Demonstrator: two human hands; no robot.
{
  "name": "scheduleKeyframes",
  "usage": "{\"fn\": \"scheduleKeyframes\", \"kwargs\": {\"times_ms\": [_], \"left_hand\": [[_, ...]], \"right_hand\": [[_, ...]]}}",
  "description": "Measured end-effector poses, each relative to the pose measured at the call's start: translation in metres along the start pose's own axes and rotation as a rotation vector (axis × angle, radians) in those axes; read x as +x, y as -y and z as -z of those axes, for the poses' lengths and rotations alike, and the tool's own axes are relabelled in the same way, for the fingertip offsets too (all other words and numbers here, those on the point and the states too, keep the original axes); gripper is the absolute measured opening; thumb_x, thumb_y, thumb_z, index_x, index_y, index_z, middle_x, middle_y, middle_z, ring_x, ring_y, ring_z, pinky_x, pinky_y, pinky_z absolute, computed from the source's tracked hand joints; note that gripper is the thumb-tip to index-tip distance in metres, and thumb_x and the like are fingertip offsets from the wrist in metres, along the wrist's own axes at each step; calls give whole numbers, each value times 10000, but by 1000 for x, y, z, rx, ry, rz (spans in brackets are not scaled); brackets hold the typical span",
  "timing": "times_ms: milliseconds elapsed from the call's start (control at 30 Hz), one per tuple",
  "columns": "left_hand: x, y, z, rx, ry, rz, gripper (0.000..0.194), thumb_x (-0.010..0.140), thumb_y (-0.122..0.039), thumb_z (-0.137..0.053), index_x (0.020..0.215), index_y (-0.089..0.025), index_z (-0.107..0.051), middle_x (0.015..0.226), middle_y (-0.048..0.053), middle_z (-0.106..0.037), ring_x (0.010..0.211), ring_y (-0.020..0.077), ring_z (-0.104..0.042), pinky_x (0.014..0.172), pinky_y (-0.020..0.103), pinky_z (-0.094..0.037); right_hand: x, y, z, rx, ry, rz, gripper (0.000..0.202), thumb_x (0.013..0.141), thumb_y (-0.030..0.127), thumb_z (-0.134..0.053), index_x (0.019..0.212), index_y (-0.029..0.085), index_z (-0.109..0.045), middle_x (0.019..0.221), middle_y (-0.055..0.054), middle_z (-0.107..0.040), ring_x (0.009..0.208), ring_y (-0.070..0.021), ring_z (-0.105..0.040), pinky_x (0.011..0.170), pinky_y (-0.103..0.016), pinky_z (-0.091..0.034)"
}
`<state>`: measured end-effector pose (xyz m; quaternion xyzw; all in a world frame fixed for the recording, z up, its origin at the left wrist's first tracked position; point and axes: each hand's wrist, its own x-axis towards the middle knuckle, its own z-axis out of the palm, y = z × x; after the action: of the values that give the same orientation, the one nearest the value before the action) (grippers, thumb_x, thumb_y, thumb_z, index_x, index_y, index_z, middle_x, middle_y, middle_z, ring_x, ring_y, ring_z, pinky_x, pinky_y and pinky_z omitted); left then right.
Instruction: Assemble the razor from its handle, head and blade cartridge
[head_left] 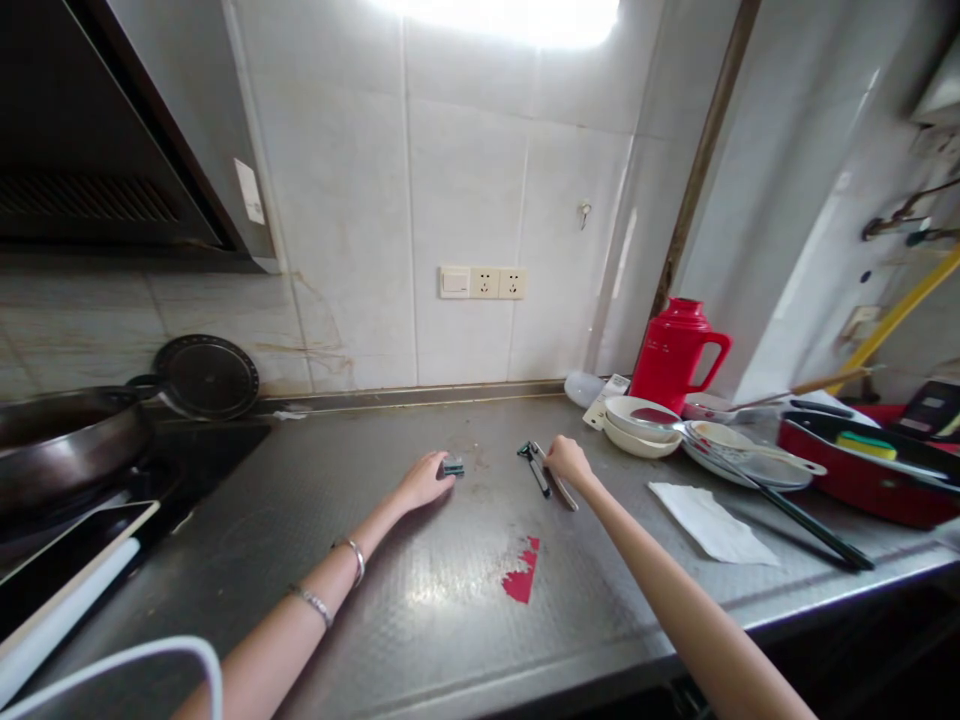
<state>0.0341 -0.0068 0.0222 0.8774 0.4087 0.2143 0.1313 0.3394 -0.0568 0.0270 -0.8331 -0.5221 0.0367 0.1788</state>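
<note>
My left hand [426,481] is closed on a small dark green and clear piece [454,467] at the middle of the steel counter [360,590]; its kind is too small to tell. My right hand [568,461] pinches a slim, pale, slightly curved tool [561,490] with a dark edge, its lower end resting on or just above the metal. A green and black razor [535,470] lies just left of that tool. Nearer to me, a torn red patch [523,577] sits on the counter between my forearms.
At left stand a pot [71,440] on the stove and a round dark lid [208,377] against the wall. To the right are a red thermos jug [677,355], stacked bowls [641,437], a white napkin [712,522], a long dark-handled utensil [802,520] and a red pan [847,480].
</note>
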Motion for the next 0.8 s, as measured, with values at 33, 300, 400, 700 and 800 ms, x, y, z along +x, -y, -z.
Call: {"fn": "scheduleKeyframes", "kwargs": {"times_ms": [33, 300, 400, 700, 800], "left_hand": [[0, 0, 0, -17, 5, 15, 419, 753, -272, -556, 1149, -137, -543, 1182, 119, -588, 1090, 213, -541, 962, 319, -378], [0, 6, -1, -68, -3, 30, 403, 722, -186, -578, 1123, -154, -554, 1107, 93, -630, 1024, 196, -572, 910, 306, -402], [1, 5, -1, -90, -8, 49, 365, 720, -172, -575, 1085, -163, -577, 1077, 79, -643, 1005, 193, -579, 899, 306, -406], [3, -4, -6, -171, -88, 81, 423, 670, -163, -618, 1086, -161, -539, 1086, 76, -625, 1006, 182, -576, 899, 291, -415], [-2, -16, -6, -215, -109, 11, 411, 666, -166, -623, 1063, -175, -519, 1100, 62, -609, 1031, 174, -559, 919, 289, -404]], "right_hand": [[0, 0, -1, -3, 3, 1, 158, 651, 135, -602, 785, 110, -681, 771, -165, -679, 760, -232, -659, 599, -234, -444], [-3, -2, 5, 30, 34, 23, 165, 678, 185, -589, 781, 103, -690, 728, -147, -680, 641, -193, -652, 546, -217, -423], [-5, -1, 13, 38, 18, 39, 187, 706, 208, -567, 788, 103, -699, 712, -141, -678, 629, -188, -649, 551, -218, -415], [-28, 26, 35, 126, 21, 468, 243, 732, 194, -554, 927, 179, -698, 904, -81, -677, 804, -158, -614, 720, -208, -419], [-39, 41, 34, 185, 160, 735, 408, 698, 245, -629, 1101, 179, -629, 1029, -80, -631, 769, -143, -601, 740, -238, -432]]}}
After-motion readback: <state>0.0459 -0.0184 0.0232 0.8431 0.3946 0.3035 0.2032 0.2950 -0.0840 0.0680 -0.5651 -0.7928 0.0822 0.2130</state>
